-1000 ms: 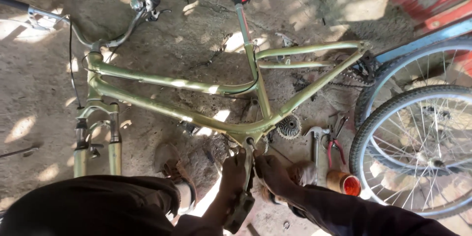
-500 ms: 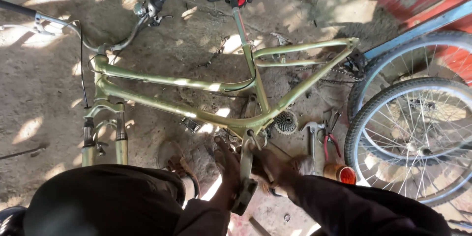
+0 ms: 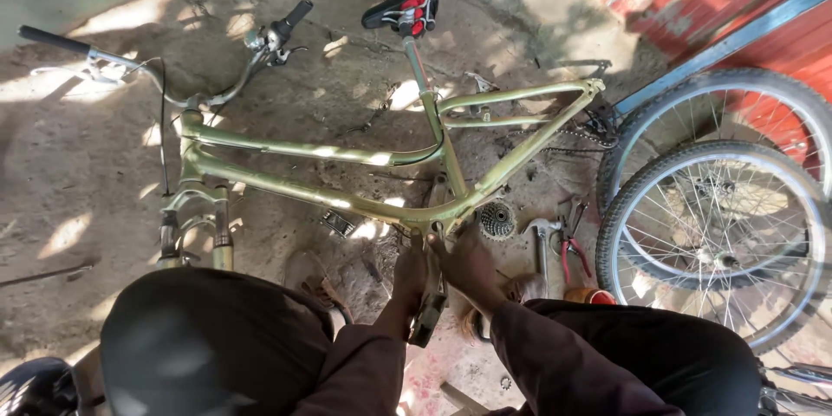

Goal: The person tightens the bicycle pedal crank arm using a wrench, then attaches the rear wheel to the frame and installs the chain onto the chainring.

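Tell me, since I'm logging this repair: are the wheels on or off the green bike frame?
Off. The frame stands upside down with bare fork ends; two wheels lean apart at the right.

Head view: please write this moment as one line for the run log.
left hand: on crank | right hand: at frame bottom | bike upside down, wheels off | cassette, pliers on ground

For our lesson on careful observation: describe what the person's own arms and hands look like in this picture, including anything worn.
Both arms wear long, dark maroon-brown sleeves of loose, creased cloth that reach the wrists. The left hand and right hand are bare: no gloves show. No watch, ring or marking can be made out, though shadow hides fine detail.
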